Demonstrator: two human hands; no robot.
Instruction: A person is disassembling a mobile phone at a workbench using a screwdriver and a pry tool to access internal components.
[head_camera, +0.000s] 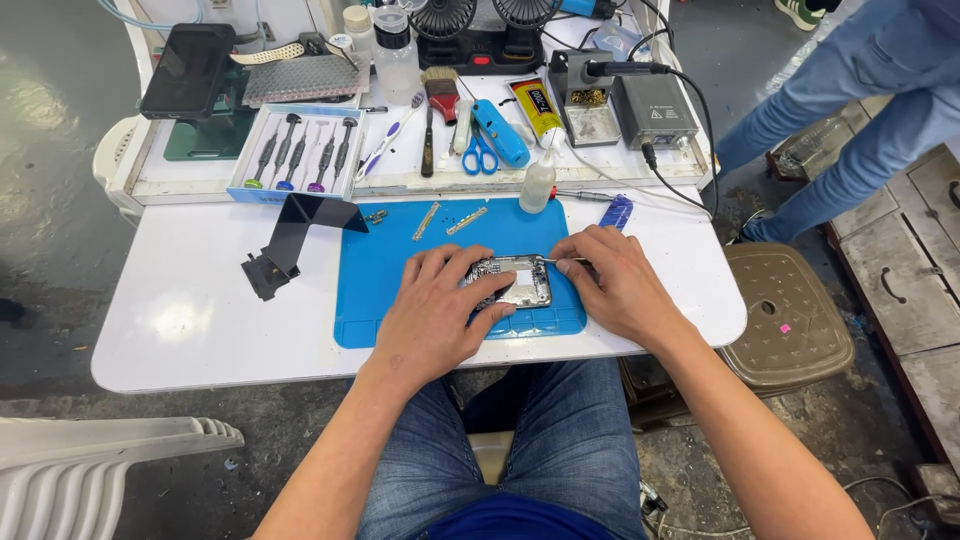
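Head view: left hand (432, 318) clamps opened metal phone (512, 281); right hand (612, 283) pinches thin tweezers (566, 260).

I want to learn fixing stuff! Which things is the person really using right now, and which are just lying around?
In use:
- left hand steadying the opened phone
- right hand holding a thin metal tool
- blue mat underneath

Lying about:
- screwdriver set
- blue scissors
- brush
- glue tube
- small white bottle
- black stand

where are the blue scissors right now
In the head view the blue scissors lie on the raised tray behind the blue mat, between a brush and a blue tool.
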